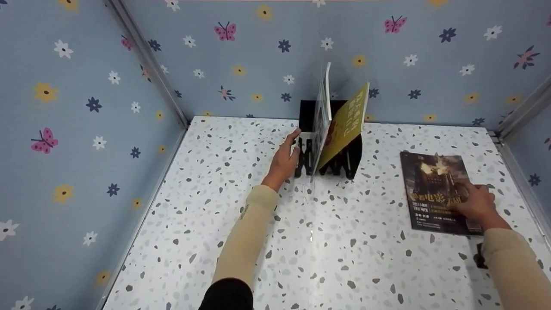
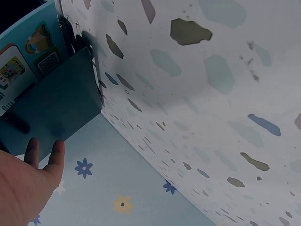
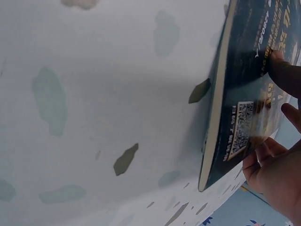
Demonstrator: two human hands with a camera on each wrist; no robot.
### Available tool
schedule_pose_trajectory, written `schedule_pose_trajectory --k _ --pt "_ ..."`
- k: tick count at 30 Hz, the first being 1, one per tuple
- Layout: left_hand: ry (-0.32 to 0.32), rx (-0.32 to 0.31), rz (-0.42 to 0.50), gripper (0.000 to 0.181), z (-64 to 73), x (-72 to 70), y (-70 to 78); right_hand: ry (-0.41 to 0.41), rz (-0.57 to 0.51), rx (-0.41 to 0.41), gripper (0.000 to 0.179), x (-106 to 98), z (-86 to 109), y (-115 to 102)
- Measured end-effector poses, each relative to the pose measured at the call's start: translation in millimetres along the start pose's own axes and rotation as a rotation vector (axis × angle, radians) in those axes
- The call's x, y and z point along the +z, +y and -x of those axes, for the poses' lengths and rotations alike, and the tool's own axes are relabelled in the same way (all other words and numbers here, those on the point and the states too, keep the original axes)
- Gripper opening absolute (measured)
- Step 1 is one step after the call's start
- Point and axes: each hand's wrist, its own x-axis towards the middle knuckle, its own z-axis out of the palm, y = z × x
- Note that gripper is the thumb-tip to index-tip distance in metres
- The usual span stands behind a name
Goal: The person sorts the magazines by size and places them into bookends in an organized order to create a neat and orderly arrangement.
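At the right of the table, my right hand (image 1: 475, 204) pinches the right edge of a dark book (image 1: 430, 185) with a castle-like cover. The thumb lies on the cover and the other fingers are at the edge in the right wrist view, where a QR code (image 3: 242, 125) shows. My left hand (image 1: 284, 161) is beside the left side of a black book rack (image 1: 355, 156), fingers extended, holding nothing. In the rack a yellow book (image 1: 342, 129) leans right and a thin pale book (image 1: 327, 92) stands nearly upright. A light-blue cover (image 2: 44, 47) shows behind the dark rack panel (image 2: 56, 103).
The rack stands against the flower-patterned back wall (image 1: 262, 56) on a speckled white table (image 1: 344, 241). Side walls (image 1: 77, 142) with metal corner rails enclose the table. A small black object (image 1: 481, 257) is partly hidden by my right sleeve.
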Motion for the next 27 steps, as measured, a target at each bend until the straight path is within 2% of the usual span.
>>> schedule_pose_trajectory --k 6,15,23,27 --pt "0.003 0.02 0.002 0.049 -1.8 0.4 1.1 0.029 -0.053 -0.024 0.097 -1.2 -1.1 3.6" --pt "0.006 0.022 0.009 0.049 -1.8 0.3 1.3 0.014 0.004 -0.031 0.09 -5.5 -1.1 2.2" --pt "0.008 0.019 0.015 0.049 -0.8 0.6 0.4 0.07 -0.015 -0.081 0.055 -10.3 5.8 3.3" --pt "0.011 0.02 0.011 0.049 -0.5 0.6 0.1 0.065 -0.046 -0.067 0.052 -11.9 7.5 5.4"
